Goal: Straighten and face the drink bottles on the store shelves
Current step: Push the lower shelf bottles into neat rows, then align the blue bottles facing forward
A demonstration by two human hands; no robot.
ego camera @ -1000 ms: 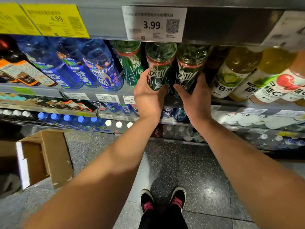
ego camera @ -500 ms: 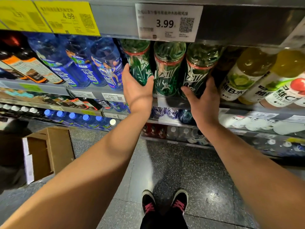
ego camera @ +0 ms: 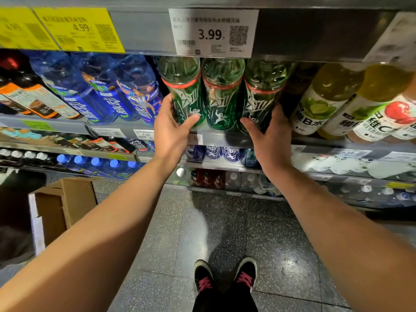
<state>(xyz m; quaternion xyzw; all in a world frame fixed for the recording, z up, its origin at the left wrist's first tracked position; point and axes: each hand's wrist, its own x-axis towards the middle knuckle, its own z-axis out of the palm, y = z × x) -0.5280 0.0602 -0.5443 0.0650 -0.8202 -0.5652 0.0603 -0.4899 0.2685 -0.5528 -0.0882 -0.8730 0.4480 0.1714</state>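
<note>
green bottles at twelve o'clock on the shelf: our left hand wraps the left bottle, right hand cups the right bottle. we should twist gently until both match the middle bottle.

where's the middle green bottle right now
In the head view, the middle green bottle stands on the shelf below the 3.99 price tag, between the left hand and right hand.
</note>
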